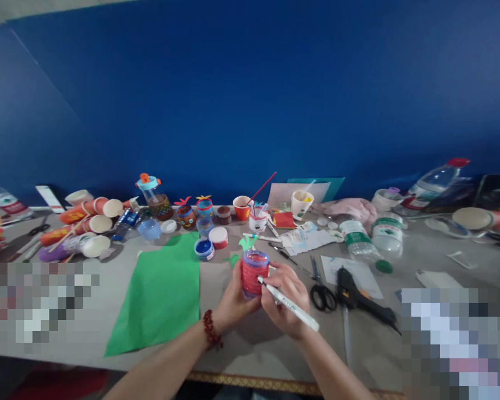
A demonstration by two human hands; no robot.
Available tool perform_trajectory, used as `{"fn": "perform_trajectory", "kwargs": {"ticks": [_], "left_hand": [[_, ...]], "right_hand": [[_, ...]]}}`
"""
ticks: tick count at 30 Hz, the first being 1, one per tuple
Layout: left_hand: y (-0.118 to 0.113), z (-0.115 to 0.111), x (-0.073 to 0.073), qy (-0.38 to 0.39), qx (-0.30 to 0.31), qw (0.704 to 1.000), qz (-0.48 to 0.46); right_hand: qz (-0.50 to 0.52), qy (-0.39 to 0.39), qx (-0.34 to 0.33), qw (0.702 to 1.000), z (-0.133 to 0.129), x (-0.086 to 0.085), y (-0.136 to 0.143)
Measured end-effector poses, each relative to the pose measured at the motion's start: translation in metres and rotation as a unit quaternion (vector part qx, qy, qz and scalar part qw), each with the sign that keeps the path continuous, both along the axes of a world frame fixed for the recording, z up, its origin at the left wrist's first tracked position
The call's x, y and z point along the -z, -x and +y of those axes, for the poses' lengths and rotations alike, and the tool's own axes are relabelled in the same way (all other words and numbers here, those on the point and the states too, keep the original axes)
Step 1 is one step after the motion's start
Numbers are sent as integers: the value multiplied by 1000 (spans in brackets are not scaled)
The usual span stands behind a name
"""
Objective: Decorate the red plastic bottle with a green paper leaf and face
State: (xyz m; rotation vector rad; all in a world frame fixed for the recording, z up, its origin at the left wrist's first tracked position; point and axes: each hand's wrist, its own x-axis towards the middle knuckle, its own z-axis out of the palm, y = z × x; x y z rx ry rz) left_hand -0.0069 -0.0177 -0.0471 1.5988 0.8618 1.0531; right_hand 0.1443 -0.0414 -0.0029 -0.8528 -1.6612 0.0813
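Note:
A small red jar with a purple rim stands upright between the hands, a green paper leaf shape showing at its back. My left hand is wrapped round its left side and lower part. In my right hand is a white marker, its dark tip at the front of the jar. The fingers of that hand also rest near the jar's right side. A beaded bracelet circles the left wrist. Left of the hands lies a green sheet.
Behind the jar are a blue paint pot, decorated cups and a red paper cup. Black scissors, a black glue gun and plastic bottles lie to the right. Stacked paper cups are at the left.

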Motion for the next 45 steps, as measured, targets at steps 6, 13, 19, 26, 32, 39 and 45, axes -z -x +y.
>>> {"fn": "perform_trajectory", "kwargs": {"ticks": [6, 13, 19, 26, 32, 39, 45], "left_hand": [[-1, 0, -3, -3, -9, 1000, -4], [0, 1, 3, -17, 4, 1000, -7], [0, 1, -1, -18, 2, 1000, -6], [-1, 1, 0, -12, -1, 1000, -5], [-1, 0, -1, -7, -12, 1000, 11], [0, 1, 4, -30, -4, 1000, 1], [0, 2, 10, -35, -1, 999, -5]], "right_hand": [[-6, 2, 9, 1000, 0, -2, 0], [27, 18, 5, 999, -3, -1, 0], [34, 26, 1, 999, -3, 0, 0], [29, 30, 2, 999, -1, 7, -1], [28, 21, 2, 999, 0, 6, -1], [26, 21, 22, 999, -4, 3, -3], [31, 13, 14, 999, -4, 3, -2]]}}
